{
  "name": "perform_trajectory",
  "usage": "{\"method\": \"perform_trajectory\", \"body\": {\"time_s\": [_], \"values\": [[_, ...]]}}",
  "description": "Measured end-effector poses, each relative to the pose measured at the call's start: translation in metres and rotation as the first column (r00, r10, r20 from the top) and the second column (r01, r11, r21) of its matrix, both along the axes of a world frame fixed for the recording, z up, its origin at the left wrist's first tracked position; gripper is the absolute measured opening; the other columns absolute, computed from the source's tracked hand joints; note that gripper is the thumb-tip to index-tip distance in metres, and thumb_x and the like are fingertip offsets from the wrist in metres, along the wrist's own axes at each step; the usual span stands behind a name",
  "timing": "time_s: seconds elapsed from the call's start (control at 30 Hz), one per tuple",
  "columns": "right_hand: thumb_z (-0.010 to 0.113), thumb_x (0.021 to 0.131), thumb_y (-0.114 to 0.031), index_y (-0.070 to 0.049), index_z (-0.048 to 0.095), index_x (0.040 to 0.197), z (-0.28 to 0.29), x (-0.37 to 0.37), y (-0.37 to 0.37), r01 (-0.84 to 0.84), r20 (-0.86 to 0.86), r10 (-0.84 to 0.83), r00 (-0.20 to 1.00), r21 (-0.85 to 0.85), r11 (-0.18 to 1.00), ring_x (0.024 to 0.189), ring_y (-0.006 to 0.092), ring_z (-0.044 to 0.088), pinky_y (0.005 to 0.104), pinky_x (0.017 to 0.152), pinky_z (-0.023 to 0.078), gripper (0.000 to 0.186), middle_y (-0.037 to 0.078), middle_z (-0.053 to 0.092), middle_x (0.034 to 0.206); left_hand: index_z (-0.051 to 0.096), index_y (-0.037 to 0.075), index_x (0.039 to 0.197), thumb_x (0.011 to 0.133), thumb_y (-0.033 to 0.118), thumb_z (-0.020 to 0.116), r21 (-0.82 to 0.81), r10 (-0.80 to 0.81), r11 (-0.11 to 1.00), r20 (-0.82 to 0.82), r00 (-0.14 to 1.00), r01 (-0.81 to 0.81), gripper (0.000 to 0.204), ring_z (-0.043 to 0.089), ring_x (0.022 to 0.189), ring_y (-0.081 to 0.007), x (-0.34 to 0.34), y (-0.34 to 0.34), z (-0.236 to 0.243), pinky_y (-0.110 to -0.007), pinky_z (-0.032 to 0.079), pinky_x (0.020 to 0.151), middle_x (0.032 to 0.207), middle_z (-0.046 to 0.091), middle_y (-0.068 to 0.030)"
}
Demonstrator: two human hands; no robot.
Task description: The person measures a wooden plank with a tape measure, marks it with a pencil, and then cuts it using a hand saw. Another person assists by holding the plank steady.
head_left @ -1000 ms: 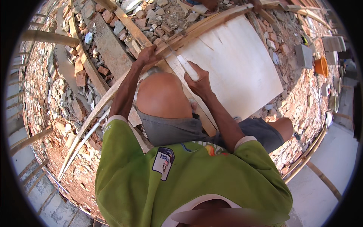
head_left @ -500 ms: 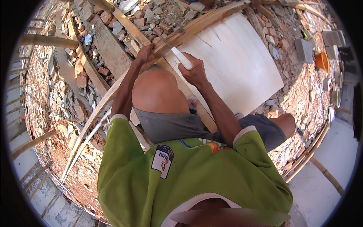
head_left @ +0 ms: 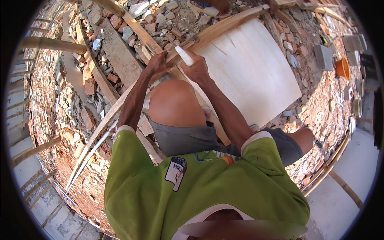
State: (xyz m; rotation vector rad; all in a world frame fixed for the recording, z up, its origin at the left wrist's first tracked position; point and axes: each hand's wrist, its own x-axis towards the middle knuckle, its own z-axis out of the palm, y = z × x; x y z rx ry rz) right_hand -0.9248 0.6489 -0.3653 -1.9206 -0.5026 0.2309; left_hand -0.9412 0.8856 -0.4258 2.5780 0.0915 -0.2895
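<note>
My right hand (head_left: 196,70) is closed around a white-handled hand tool (head_left: 183,55). The handle tilts up and to the left, and I cannot make out its blade now. Just left of it, my left hand (head_left: 157,64) is closed on a long wooden board (head_left: 212,34) that slants from far right to near left. Below the hands is my bent knee (head_left: 178,102). A large white sheet (head_left: 244,68) lies to the right, with its far edge along the board.
Broken brick and stone (head_left: 160,20) cover the ground. A wide plank (head_left: 116,48) and a bamboo pole (head_left: 52,44) lie at the left. Grey blocks (head_left: 323,57) and an orange bucket (head_left: 342,68) stand at the right. Another person's hand (head_left: 219,5) shows at the far edge.
My right hand has drawn left and slightly up with the tool, closer to my left hand. The thin dark blade seen earlier beyond the handle no longer shows.
</note>
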Motion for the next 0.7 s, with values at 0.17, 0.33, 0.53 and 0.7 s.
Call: {"method": "perform_trajectory", "body": {"time_s": [0.17,0.33,0.53,0.7], "values": [[0.065,0.081,0.003,0.004,0.063,0.125,0.027,-0.112,-0.140,-0.021,-0.050,0.026,0.998,0.084,0.996,0.091,0.0195,0.072,0.0295,0.081,0.055,0.044,0.019,0.072,0.104,0.061,-0.004,0.106,0.072,0.047,0.083,-0.241,0.086,0.967,-0.011,0.996,-0.087,0.065,0.065,0.083,-0.0329,-0.025,0.029,-0.020,-0.042,0.050,0.073,0.092,0.067,-0.0215],[0.062,0.082,0.006,0.005,0.063,0.124,0.071,-0.138,-0.189,-0.028,-0.041,0.032,0.999,0.081,0.996,0.093,0.0199,0.072,0.0300,0.084,0.055,0.042,0.019,0.072,0.110,0.062,-0.004,0.106,0.072,0.045,0.082,-0.075,0.036,0.997,-0.005,0.999,-0.036,0.064,0.066,0.078,-0.0346,-0.033,0.022,-0.017,-0.043,0.051,0.071,0.082,0.066,-0.0216],[0.066,0.083,-0.007,0.000,0.062,0.124,0.004,-0.051,-0.053,0.000,0.003,-0.001,1.000,0.062,0.998,0.081,0.0240,0.068,0.0319,0.074,0.054,0.042,0.021,0.071,0.098,0.061,-0.005,0.109,0.072,0.045,0.083,-0.098,-0.007,0.995,0.006,1.000,0.008,0.066,0.067,0.083,-0.0355,-0.021,0.004,-0.016,-0.044,0.051,0.075,0.088,0.068,-0.0215],[0.065,0.082,0.004,0.004,0.062,0.126,0.068,-0.149,-0.194,-0.049,-0.035,0.051,0.998,0.054,0.997,0.089,0.0164,0.072,0.0292,0.080,0.055,0.045,0.018,0.073,0.104,0.060,-0.004,0.114,0.076,0.039,0.081,-0.293,0.063,0.954,-0.004,0.998,-0.062,0.061,0.066,0.086,-0.0284,-0.030,0.033,-0.047,-0.042,0.051,0.075,0.090,0.066,-0.0171]]}}
